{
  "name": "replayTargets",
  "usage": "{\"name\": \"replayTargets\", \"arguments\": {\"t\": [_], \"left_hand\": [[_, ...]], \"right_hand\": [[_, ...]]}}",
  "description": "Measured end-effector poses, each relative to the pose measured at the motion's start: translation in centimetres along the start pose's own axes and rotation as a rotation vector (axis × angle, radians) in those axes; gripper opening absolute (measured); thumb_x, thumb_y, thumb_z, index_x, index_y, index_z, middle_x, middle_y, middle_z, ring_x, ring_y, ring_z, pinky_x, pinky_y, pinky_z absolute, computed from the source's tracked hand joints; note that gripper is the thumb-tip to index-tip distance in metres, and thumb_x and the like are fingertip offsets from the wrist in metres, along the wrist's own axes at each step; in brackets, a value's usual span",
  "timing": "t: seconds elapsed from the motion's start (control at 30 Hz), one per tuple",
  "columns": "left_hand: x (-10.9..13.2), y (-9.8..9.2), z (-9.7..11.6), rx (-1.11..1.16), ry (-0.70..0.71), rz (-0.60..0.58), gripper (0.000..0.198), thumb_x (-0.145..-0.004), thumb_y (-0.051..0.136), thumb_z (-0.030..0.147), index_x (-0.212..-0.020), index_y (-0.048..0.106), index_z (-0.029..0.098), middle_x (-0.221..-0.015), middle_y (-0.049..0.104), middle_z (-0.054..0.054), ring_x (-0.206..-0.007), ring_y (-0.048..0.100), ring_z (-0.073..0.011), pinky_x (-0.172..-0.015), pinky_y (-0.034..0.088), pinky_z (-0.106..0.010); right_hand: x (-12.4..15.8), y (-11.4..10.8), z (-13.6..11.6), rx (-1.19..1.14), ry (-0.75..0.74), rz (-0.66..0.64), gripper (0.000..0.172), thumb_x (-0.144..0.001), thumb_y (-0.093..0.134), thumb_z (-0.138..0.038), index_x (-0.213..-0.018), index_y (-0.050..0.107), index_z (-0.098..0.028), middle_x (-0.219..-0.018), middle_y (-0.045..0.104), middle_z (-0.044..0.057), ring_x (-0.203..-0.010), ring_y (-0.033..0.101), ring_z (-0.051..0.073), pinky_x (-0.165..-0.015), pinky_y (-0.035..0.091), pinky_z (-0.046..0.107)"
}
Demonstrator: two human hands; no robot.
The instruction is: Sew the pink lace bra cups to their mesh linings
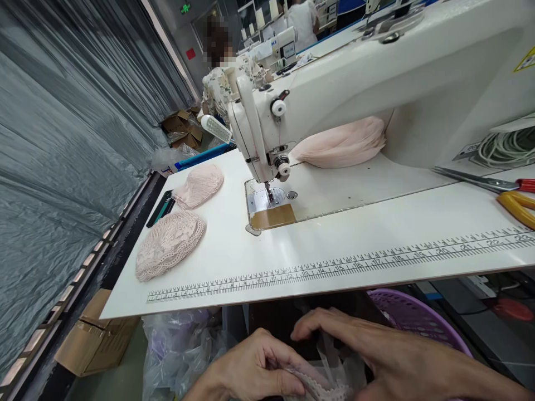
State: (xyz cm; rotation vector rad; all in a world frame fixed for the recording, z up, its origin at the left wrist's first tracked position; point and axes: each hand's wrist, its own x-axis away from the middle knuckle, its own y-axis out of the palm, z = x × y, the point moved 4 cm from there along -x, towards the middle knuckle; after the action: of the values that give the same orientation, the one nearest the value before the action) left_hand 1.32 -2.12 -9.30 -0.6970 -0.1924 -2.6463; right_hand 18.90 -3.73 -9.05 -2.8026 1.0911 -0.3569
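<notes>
Head — lace (320, 387) in L grip (254, 365) (pokes out)

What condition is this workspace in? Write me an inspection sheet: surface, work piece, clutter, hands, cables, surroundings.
Surface: white table with a printed ruler; it bears a sewing machine, a front lace pile, a rear lace piece and a pink bundle under the machine's arm.
Work piece: lace-edged fabric, below the table's near edge.
Clutter: scissors at right, tips toward the machine.
Hands: left hand pinches the fabric's edge; right hand beside it, grip partly hidden.
Cables: pale coil at far right; cord or tubing, cannot tell.
Surroundings: grey curtain and cardboard box at left, purple basket below the table, people beyond.
</notes>
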Motion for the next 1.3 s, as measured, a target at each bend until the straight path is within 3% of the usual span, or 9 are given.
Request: {"name": "replayTargets", "arguments": {"t": [0.07,0.13,0.3,0.5,0.67,0.8,0.97,1.1,1.3], "left_hand": [[0.2,-0.2,-0.3,0.017,-0.007,0.010,0.056,-0.077,0.062,0.059,-0.107,0.070,0.012,-0.098,0.071,-0.012,-0.092,0.067,-0.0237,-0.079,0.052,-0.026],[0.4,-0.5,-0.6,0.060,0.001,0.037,0.054,-0.077,0.063,0.057,-0.106,0.070,0.012,-0.097,0.071,-0.013,-0.092,0.068,-0.0240,-0.079,0.052,-0.027],[0.9,-1.1,-1.3,0.152,0.040,0.066,0.046,-0.079,0.065,0.049,-0.103,0.071,0.011,-0.093,0.071,-0.014,-0.087,0.069,-0.0221,-0.077,0.052,-0.025],[0.1,-0.8,-1.6,0.091,-0.071,0.099,0.051,-0.060,0.081,0.043,-0.099,0.072,0.012,-0.083,0.072,-0.008,-0.070,0.065,-0.0153,-0.070,0.050,-0.022],[-0.7,-0.1,-1.5,0.076,-0.119,0.158,0.033,-0.064,0.077,0.037,-0.083,0.076,0.012,-0.058,0.064,-0.001,-0.051,0.051,-0.0074,-0.056,0.044,-0.016],[-0.6,0.1,-1.2,0.051,-0.097,0.168,0.027,-0.066,0.075,0.034,-0.083,0.076,0.013,-0.054,0.061,0.001,-0.048,0.043,-0.0054,-0.051,0.037,-0.014],[0.0,0.0,-1.9,0.003,-0.140,0.204,0.033,-0.067,0.074,0.043,-0.081,0.077,0.014,-0.060,0.063,-0.001,-0.054,0.046,-0.0084,-0.053,0.037,-0.016],[0.3,-0.1,-2.8,-0.041,-0.137,0.217,0.040,-0.056,0.081,0.041,-0.084,0.076,0.013,-0.056,0.057,0.002,-0.054,0.041,-0.0078,-0.051,0.032,-0.016],[0.4,-0.1,-2.4,-0.058,-0.118,0.242,0.037,-0.060,0.080,0.041,-0.080,0.076,0.010,-0.059,0.061,-0.001,-0.056,0.045,-0.0089,-0.053,0.035,-0.016]], "right_hand": [[-1.0,0.3,0.9,0.035,0.039,-0.054,0.073,-0.053,0.081,-0.049,-0.115,0.057,-0.020,-0.102,0.060,0.004,-0.096,0.054,0.023,-0.079,0.043,0.032],[-1.5,0.6,1.9,0.052,0.100,-0.067,0.063,-0.050,0.079,-0.058,-0.098,0.065,-0.019,-0.082,0.059,0.000,-0.079,0.053,0.019,-0.064,0.040,0.026],[-1.3,0.9,2.5,-0.018,0.076,-0.083,0.046,-0.063,0.069,-0.062,-0.062,0.060,-0.017,-0.059,0.047,-0.005,-0.060,0.047,0.012,-0.054,0.032,0.021],[-1.6,0.8,0.9,-0.005,0.078,-0.093,0.017,-0.066,0.072,-0.031,-0.065,0.063,-0.017,-0.074,0.052,-0.005,-0.068,0.050,0.012,-0.058,0.033,0.021],[-1.2,0.3,0.6,0.026,0.204,-0.055,0.014,-0.064,0.072,-0.012,-0.074,0.064,-0.017,-0.067,0.051,-0.006,-0.066,0.050,0.011,-0.055,0.033,0.019],[-1.1,0.5,0.7,0.048,0.260,-0.009,0.030,-0.057,0.079,-0.013,-0.083,0.066,-0.019,-0.072,0.055,-0.004,-0.075,0.052,0.015,-0.059,0.035,0.020],[-1.3,1.2,0.9,-0.004,0.273,-0.009,0.012,-0.063,0.072,-0.010,-0.070,0.067,-0.018,-0.068,0.058,-0.005,-0.070,0.056,0.013,-0.060,0.038,0.020],[-1.2,0.9,1.2,-0.060,0.273,-0.028,0.011,-0.064,0.069,-0.009,-0.071,0.066,-0.017,-0.069,0.061,-0.004,-0.071,0.059,0.013,-0.060,0.041,0.019],[-0.9,1.0,1.8,-0.022,0.294,-0.045,0.014,-0.063,0.072,-0.015,-0.076,0.068,-0.016,-0.074,0.061,-0.002,-0.075,0.057,0.016,-0.061,0.039,0.021]]}}
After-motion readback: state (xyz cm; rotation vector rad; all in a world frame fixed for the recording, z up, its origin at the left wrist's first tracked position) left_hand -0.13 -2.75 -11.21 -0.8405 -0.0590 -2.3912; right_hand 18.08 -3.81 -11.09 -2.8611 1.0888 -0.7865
